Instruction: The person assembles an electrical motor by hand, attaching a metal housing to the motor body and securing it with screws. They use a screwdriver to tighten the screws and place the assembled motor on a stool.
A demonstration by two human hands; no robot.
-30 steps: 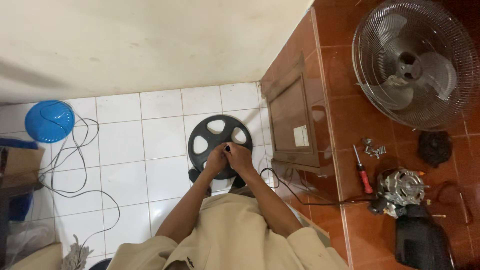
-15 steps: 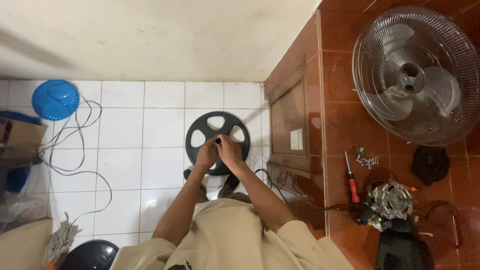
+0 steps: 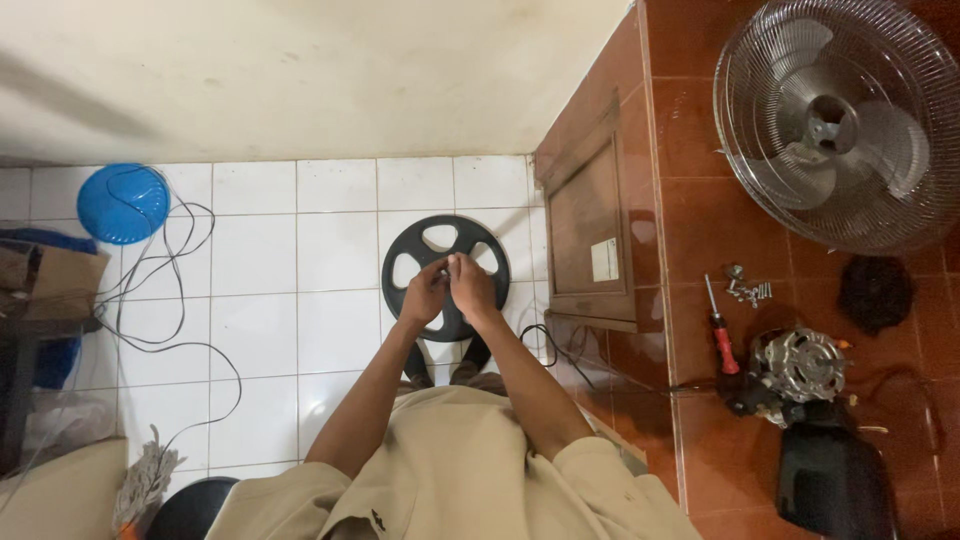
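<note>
Your left hand [image 3: 424, 296] and right hand [image 3: 470, 284] pinch 1 small part, too small to identify, above the black spoked disc [image 3: 446, 275] on the floor. Keep both fingertips closed; work directly over the disc.

Soft, even indoor light, faint shadows on the wall [image 3: 300, 70], sharp focus, slight wide-angle bending at the edges.

Small white rectangular label [image 3: 604, 259] on brown wooden panel [image 3: 585, 235], right of centre; brown cardboard box [image 3: 50, 283] at left edge.
</note>
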